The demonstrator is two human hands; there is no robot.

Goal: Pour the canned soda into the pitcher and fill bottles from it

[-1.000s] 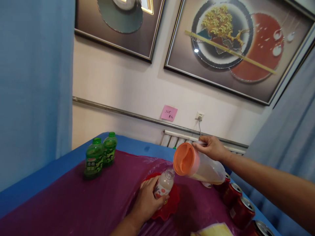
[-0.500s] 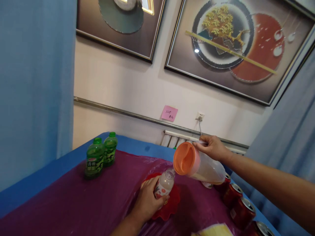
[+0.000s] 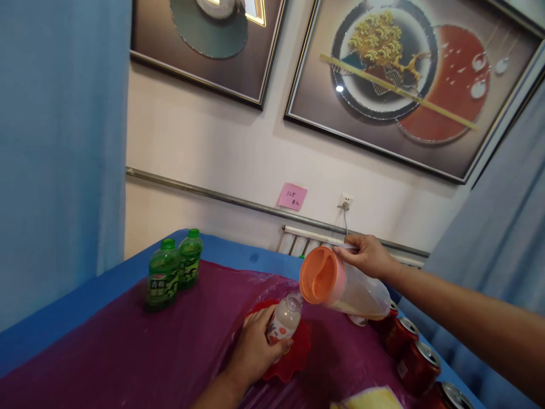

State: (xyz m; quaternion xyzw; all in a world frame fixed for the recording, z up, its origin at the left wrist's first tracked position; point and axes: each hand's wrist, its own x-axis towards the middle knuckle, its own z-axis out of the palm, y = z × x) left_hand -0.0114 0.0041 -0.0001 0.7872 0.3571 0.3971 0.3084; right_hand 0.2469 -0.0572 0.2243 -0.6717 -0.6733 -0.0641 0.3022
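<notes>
My left hand [image 3: 255, 346] is wrapped round a small clear bottle [image 3: 286, 321] with a printed fruit label and no cap. The bottle leans a little to the right over a red scalloped dish [image 3: 293, 360]. By its handle, my right hand [image 3: 368, 255] grips a translucent plastic pitcher [image 3: 361, 292] with an orange lid [image 3: 317, 275]. The pitcher lies tipped almost on its side, lid toward the left, with some pale liquid along its lower wall. Its lid edge is right beside the bottle's mouth; whether liquid is flowing is hard to make out.
Two green bottles [image 3: 163, 275] stand at the left on purple plastic sheeting [image 3: 170, 352] over a blue table cover [image 3: 238, 250]. Several red cans [image 3: 419, 369] line the right edge. A yellow-and-white cloth or packet [image 3: 370, 399] lies at the front. A wall with framed pictures rises behind.
Almost nothing differs. Both hands keep the bottle and the tipped pitcher in the same place; the view has shifted very slightly.
</notes>
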